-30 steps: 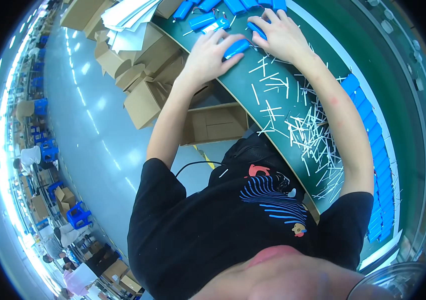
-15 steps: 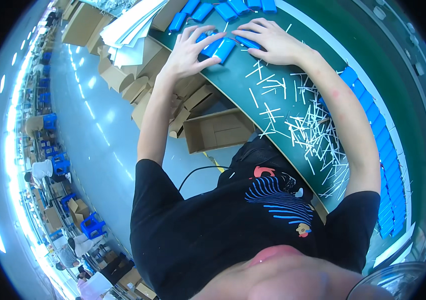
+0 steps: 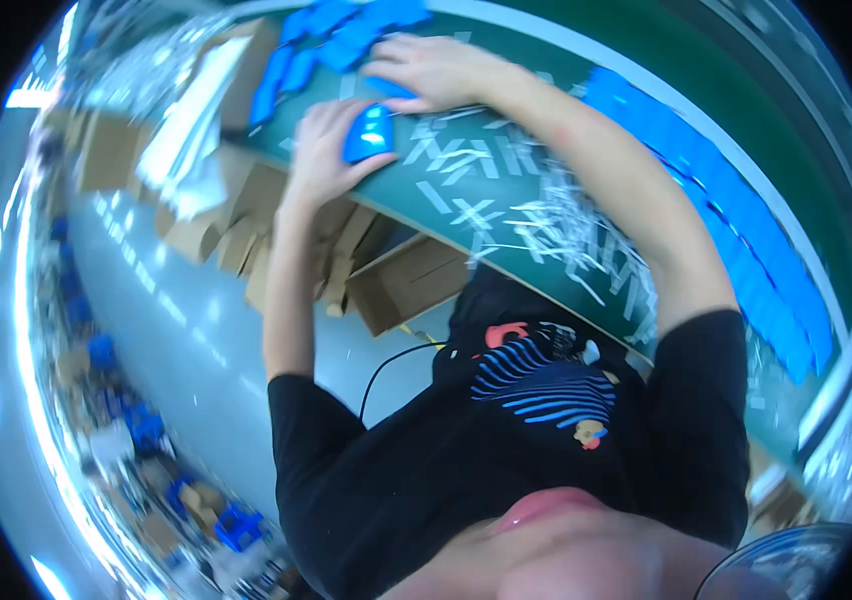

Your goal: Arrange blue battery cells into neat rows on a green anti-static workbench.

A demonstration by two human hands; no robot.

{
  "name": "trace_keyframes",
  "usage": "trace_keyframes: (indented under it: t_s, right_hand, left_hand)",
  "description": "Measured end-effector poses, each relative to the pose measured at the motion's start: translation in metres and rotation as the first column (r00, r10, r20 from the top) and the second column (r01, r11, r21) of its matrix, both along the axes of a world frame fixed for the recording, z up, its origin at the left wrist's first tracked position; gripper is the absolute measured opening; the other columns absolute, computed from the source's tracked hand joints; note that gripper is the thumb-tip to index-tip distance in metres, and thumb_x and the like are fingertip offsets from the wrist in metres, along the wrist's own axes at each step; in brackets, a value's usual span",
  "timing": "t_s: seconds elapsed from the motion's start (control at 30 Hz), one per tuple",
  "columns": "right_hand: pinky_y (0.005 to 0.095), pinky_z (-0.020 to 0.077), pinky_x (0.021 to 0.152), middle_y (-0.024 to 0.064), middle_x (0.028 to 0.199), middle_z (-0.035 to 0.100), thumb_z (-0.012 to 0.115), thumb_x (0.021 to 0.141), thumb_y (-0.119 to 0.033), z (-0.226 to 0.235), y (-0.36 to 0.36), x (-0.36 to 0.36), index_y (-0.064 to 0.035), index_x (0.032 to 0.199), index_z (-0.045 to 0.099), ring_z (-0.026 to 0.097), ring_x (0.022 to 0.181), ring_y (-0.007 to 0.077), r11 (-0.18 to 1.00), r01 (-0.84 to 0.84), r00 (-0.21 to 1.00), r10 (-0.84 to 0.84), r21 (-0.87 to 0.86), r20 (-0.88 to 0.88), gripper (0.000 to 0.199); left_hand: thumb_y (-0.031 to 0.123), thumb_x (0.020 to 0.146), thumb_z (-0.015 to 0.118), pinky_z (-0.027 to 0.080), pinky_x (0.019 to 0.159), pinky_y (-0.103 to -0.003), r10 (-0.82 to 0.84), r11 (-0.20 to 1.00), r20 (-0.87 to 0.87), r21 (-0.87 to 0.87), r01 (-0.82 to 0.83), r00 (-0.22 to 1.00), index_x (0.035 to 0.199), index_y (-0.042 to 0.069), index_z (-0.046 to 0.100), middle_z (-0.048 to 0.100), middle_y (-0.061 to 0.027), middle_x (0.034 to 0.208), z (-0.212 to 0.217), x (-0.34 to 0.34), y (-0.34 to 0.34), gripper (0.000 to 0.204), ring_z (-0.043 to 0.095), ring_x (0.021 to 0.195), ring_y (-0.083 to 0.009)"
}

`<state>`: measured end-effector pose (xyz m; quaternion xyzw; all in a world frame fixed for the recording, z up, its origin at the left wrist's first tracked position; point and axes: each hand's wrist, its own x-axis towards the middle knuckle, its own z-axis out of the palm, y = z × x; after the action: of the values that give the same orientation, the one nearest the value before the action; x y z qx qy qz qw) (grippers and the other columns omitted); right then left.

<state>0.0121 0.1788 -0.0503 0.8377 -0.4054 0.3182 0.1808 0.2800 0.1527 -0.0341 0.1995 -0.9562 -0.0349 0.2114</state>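
My left hand [image 3: 324, 155] is at the table's near left edge, with thumb and fingers curled around a glossy blue block [image 3: 369, 135] that looks like a shrink-wrapped battery pack. Just beyond it and to the right, my right hand [image 3: 436, 74] has its fingers and thumb around another blue battery pack [image 3: 389, 88], mostly covered by the hand. More blue packs [image 3: 351, 42] lie past both hands at the far left. White strips [image 3: 471, 158] are scattered on the green table next to my right forearm. Motion blurs the fine detail.
Long rows of blue packs [image 3: 716, 195] line the table's right side, beyond my right arm. White sheets [image 3: 191, 150] stand by cardboard at the left. An open cardboard box [image 3: 401, 285] is below the table's near edge. Blue stools [image 3: 238, 525] and people are far left.
The whole view has turned and blurred. Both hands now appear further left, with my left hand closer to me. The left hand's blue pack shows more plainly between thumb and fingers.
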Motion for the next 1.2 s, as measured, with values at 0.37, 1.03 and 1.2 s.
trace_keyframes:
  t_s: [0.37,1.03,1.2]
  right_hand:
    - [0.0402,0.0584,0.089,0.0081,0.105,0.068,0.058,0.107,-0.035,-0.007,0.031,-0.015,-0.0123,0.107,0.071,0.068,0.100,0.0303,0.935,0.260,0.960,-0.278,0.242,0.042,0.026]
    - [0.0440,0.0497,0.103,0.0224,0.131,0.065,0.072,0.088,-0.019,0.005,0.083,-0.096,-0.0002,0.138,0.059,0.063,0.110,0.0375,0.821,-0.284,0.916,0.080,0.495,0.394,0.055]
    - [0.0451,0.0490,0.104,0.0220,0.130,0.063,0.076,0.087,-0.019,0.002,0.086,-0.081,-0.0009,0.138,0.059,0.061,0.113,0.0393,0.851,-0.247,0.948,0.114,0.464,0.296,0.057]
  left_hand:
    - [0.044,0.080,0.090,0.047,0.103,-0.046,0.038,0.999,-0.026,-0.001,-0.038,0.999,0.136,0.013,0.068,0.064,-0.0124,0.125,-0.009,-0.012,-0.003,0.068,0.059,0.113,-0.0345]
    - [0.043,0.084,0.090,0.047,0.114,-0.043,-0.085,0.976,-0.067,0.195,0.097,0.994,0.152,0.015,0.059,0.062,-0.0101,0.145,0.007,-0.075,0.051,0.080,0.059,0.133,-0.0321]
    - [0.042,0.080,0.093,0.052,0.109,-0.041,0.018,0.972,-0.197,0.232,0.028,0.980,0.151,0.016,0.060,0.066,-0.0097,0.140,0.000,-0.093,0.061,0.082,0.063,0.127,-0.0311]
